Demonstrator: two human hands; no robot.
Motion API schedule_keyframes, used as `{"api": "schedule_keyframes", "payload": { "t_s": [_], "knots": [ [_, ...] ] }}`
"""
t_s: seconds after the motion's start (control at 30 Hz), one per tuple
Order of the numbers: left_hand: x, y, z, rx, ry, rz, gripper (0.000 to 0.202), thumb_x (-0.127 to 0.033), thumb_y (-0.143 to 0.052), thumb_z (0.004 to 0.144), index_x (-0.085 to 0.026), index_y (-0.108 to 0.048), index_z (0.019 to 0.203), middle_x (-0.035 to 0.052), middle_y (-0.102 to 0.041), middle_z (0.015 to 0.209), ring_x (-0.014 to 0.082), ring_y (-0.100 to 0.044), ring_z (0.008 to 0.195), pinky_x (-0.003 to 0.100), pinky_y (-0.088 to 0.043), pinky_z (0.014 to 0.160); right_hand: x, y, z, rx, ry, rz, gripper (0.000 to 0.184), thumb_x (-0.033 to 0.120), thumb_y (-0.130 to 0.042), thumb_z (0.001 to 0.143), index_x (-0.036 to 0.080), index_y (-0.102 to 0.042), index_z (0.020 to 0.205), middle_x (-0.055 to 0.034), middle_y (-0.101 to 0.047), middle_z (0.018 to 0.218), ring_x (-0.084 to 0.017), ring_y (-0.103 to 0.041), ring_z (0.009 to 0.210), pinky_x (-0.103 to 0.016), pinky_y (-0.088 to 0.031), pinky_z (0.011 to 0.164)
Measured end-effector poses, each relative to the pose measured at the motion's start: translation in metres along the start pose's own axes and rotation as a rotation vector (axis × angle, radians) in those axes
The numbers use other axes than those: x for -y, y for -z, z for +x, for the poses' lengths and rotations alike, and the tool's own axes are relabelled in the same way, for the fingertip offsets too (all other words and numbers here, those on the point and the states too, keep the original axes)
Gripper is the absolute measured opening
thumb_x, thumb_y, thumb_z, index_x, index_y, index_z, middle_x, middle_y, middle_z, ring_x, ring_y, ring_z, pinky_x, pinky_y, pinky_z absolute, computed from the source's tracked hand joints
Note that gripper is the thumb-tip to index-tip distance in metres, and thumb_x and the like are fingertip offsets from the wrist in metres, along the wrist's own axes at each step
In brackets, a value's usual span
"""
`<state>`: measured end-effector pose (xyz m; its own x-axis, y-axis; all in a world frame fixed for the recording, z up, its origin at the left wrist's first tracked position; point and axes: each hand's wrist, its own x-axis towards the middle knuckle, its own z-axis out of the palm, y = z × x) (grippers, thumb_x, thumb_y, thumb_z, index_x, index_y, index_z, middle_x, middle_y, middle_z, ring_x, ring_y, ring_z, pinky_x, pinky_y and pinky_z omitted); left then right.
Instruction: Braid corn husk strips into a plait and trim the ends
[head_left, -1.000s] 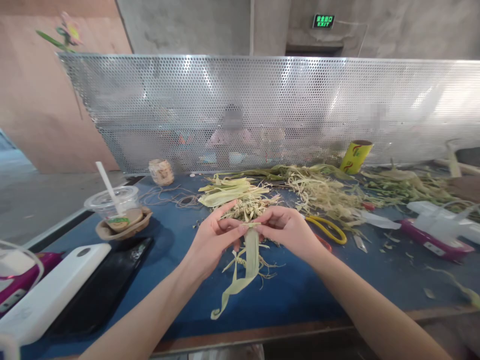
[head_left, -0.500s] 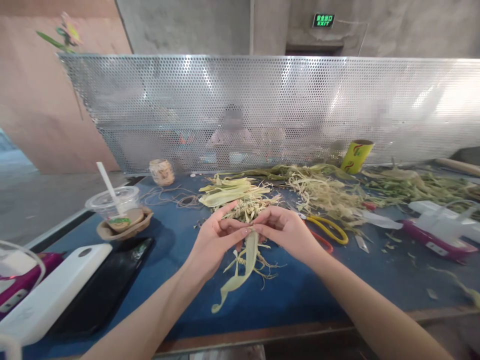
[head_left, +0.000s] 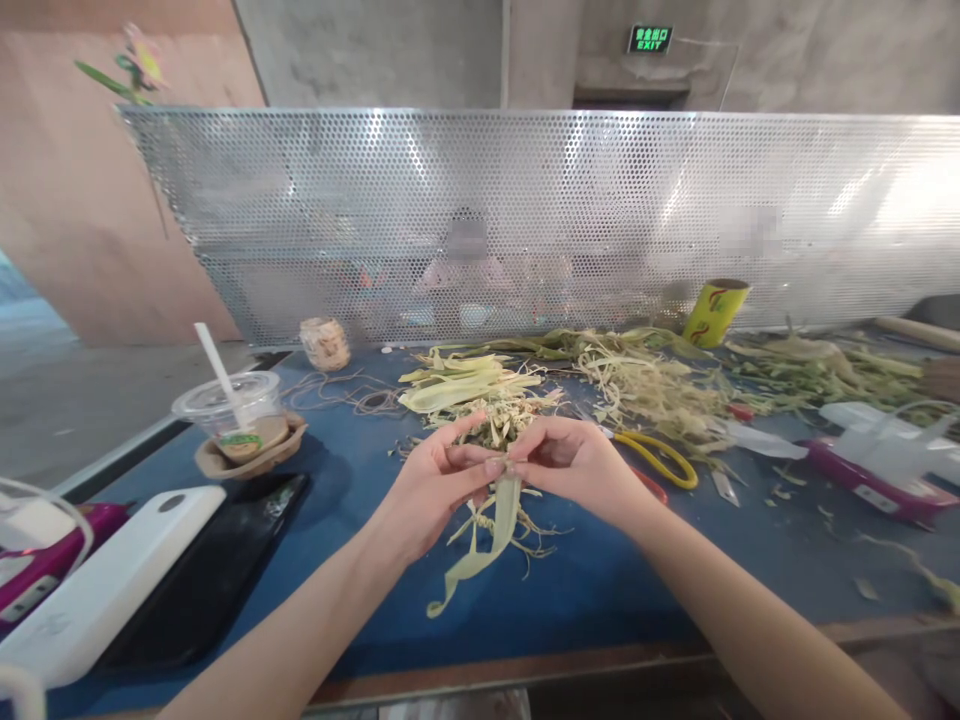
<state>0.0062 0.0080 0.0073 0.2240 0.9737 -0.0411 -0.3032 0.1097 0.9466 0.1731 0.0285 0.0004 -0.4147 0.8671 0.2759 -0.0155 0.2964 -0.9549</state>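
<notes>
My left hand (head_left: 435, 485) and my right hand (head_left: 574, 462) meet above the blue table (head_left: 600, 580), both pinching the top end of a pale green leaf strip (head_left: 499, 530). The strip hangs down between them and curls at its lower end near the table. Under it lies a small woven piece of straw (head_left: 480, 520). Just behind my fingers sits a heap of dried leaf strips (head_left: 495, 410).
Yellow-handled scissors (head_left: 660, 458) lie right of my right hand. A plastic cup with a straw (head_left: 229, 410), a dark tablet (head_left: 202, 575) and a white box (head_left: 105, 585) sit at left. A yellow roll (head_left: 711, 312) and more leaf litter lie by the perforated metal screen (head_left: 525, 220). A person sits behind it.
The hanging strip has been drawn up slightly and its lower end has curled tighter. Both hands stay pinched together in nearly the same place.
</notes>
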Motion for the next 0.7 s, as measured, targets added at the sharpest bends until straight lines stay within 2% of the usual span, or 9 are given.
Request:
{"api": "schedule_keyframes", "payload": {
  "t_s": [0.17,0.33,0.5,0.6,0.7],
  "knots": [
    [0.0021,0.0004,-0.0004,-0.007,-0.097,0.045,0.080,-0.013,-0.074,0.062,-0.010,-0.033,0.131,0.0018,-0.068,0.068,0.0056,-0.051,0.048,0.019,-0.040,0.047,0.0050,0.0005,0.0016,-0.001,-0.008,-0.008,0.018,0.032,-0.068,0.067,0.018,-0.057,0.070,0.0024,-0.057,0.064,-0.010,-0.057,0.060,-0.025,-0.050,0.060],
    [0.0000,0.0022,-0.0011,0.027,0.012,0.049,0.081,-0.017,-0.070,0.067,-0.008,-0.026,0.134,-0.0010,-0.064,0.061,0.0055,-0.046,0.042,0.019,-0.036,0.042,0.0040,0.0009,-0.0004,-0.036,-0.017,-0.095,0.020,0.030,-0.069,0.065,0.018,-0.055,0.071,0.0016,-0.056,0.065,-0.010,-0.056,0.060,-0.025,-0.048,0.059],
    [-0.0032,0.0014,-0.0015,0.035,0.061,0.108,0.081,-0.020,-0.071,0.067,-0.007,-0.028,0.134,-0.0018,-0.061,0.057,0.0052,-0.043,0.040,0.020,-0.032,0.041,0.0000,0.0006,-0.0036,-0.004,0.033,-0.180,0.015,0.029,-0.066,0.070,0.019,-0.055,0.073,0.0009,-0.057,0.069,-0.011,-0.056,0.063,-0.026,-0.048,0.061],
    [-0.0018,0.0021,-0.0004,0.013,0.000,0.124,0.080,-0.020,-0.072,0.064,-0.009,-0.032,0.133,0.0008,-0.064,0.064,0.0056,-0.045,0.044,0.021,-0.033,0.044,-0.0025,0.0009,-0.0023,-0.007,0.058,-0.229,0.016,0.030,-0.066,0.070,0.019,-0.056,0.075,0.0009,-0.058,0.072,-0.010,-0.056,0.064,-0.024,-0.048,0.061],
    [0.0020,0.0040,0.0019,-0.018,-0.097,0.147,0.083,-0.021,-0.073,0.063,-0.012,-0.031,0.133,0.0037,-0.067,0.073,0.0074,-0.049,0.050,0.021,-0.036,0.047,-0.0043,0.0002,0.0009,0.020,-0.003,-0.176,0.016,0.032,-0.062,0.073,0.019,-0.055,0.079,0.0008,-0.060,0.071,-0.010,-0.057,0.062,-0.025,-0.048,0.060]
  ]
}}
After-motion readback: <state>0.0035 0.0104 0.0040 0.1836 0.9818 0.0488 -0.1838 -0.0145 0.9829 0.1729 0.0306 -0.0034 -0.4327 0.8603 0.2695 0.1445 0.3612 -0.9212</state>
